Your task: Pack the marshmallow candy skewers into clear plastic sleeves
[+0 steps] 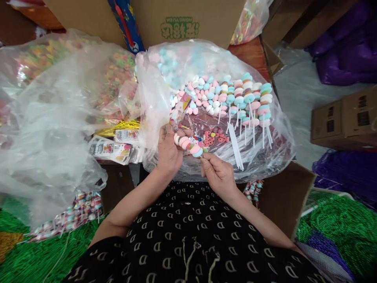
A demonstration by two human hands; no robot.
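Note:
A skewer of pink, white and blue candies [188,145] spans the space between both hands. My left hand [170,151] has its fingers closed round the skewer's white-and-pink end. At the blue end, my right hand [218,171] pinches the stick, which is mostly hidden by the fingers. Just beyond them lie red ring candies [216,136] on clear plastic. Loose pink, white and blue candies [203,92] are heaped farther back. Finished-looking candy skewers [250,98] lie in a row at the right, with bare white sticks [235,147] in front of them.
Large clear bags of colourful candy [114,74] cover the left side. Printed cards [110,149] and yellow ties [126,126] lie left of my left hand. A cardboard box [191,19] stands behind. An open carton [282,196] and green strands [341,224] are at the lower right.

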